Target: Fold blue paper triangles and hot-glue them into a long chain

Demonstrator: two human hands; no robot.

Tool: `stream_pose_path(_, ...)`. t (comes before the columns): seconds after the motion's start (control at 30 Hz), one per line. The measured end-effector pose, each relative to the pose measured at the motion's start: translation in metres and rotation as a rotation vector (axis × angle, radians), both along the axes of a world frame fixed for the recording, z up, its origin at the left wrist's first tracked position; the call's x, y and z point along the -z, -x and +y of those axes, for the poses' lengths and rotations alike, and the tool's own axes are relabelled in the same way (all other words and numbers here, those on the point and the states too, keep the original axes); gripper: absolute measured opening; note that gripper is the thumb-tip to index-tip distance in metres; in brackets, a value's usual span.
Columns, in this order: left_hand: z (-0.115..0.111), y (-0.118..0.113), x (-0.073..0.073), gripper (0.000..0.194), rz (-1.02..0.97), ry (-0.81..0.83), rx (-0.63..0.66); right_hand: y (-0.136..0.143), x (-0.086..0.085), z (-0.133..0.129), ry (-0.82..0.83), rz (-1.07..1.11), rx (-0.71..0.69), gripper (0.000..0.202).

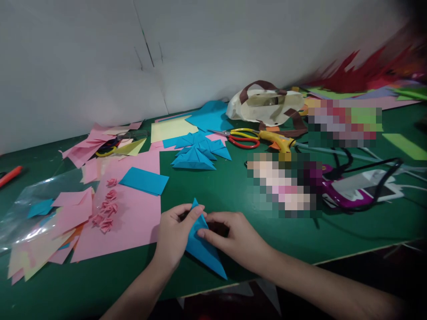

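Cream bag (236, 109), item (271, 102) inside, blue paper (204, 250) held

This looks like a small papercraft workspace: against a plain pale wall, a green tabletop (200, 191) carries folded blue paper pieces (196, 153) left of its middle, scissors (243, 135) and a yellow glue gun (278, 140) toward its back edge

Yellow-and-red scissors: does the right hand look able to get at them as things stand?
Probably, once it lets go of the folded blue paper; the right hand is occupied with that. Mostly bare green tabletop lies between it and the scissors.
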State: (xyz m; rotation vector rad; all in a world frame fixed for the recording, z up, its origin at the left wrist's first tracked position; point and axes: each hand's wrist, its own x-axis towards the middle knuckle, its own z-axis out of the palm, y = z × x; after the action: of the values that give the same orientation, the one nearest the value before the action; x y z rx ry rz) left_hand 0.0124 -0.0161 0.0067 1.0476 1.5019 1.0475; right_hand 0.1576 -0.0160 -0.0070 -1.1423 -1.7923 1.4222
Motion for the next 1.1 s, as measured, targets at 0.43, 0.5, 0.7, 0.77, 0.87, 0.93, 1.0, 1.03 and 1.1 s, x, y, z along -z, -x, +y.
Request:
stream_pose_path(0.43, -0.0001, -0.0018, -0.0023, 0.02, -0.136, -0.036, -0.084, -0.0014, -0.002, 0.0006, 0.006, -0.032, -0.047, 0.04)
stream_pose_path(0.5, -0.0013, -0.0037, -0.0028, 0.017, -0.098, -0.075, -0.056, -0.0005, -0.0002, -0.0007, 0.016, 0.001, -0.026, 0.039)
stream_pose_path(0.7, -0.0049, -0.0068, -0.0051, 0.02, -0.164, -0.067, -0.016, 0.0034, 0.0044, -0.0031, 0.035, 0.061, 0.051, 0.043)
stream_pose_path(0.77, -0.0052, -0.0065, -0.0052, 0.022, -0.231, -0.017, -0.048, 0.0036, 0.0034, -0.003, 0.025, 0.054, 0.043, 0.043)
stream_pose_path(0.87, -0.0046, -0.0064, -0.0048, 0.023, -0.284, 0.044, -0.083, 0.0031, 0.0019, -0.0031, 0.02, 0.059, 0.031, 0.044)
stream_pose_path(0.93, -0.0037, -0.0067, -0.0045, 0.019, -0.28, 0.06, -0.097, 0.0028, 0.0024, -0.0036, 0.025, 0.074, 0.031, 0.045)
stream_pose_path(1.0, -0.0027, -0.0071, -0.0041, 0.014, -0.271, 0.063, -0.109, 0.003, 0.0036, -0.0046, 0.038, 0.1, 0.04, 0.045)
stream_pose_path(1.03, -0.0023, -0.0073, -0.0039, 0.015, -0.265, 0.061, -0.116, 0.0033, 0.0042, -0.0052, 0.045, 0.114, 0.05, 0.044)
stream_pose_path(1.1, -0.0021, -0.0075, -0.0034, 0.018, -0.241, 0.05, -0.124, 0.0042, 0.0048, -0.0063, 0.053, 0.139, 0.072, 0.043)
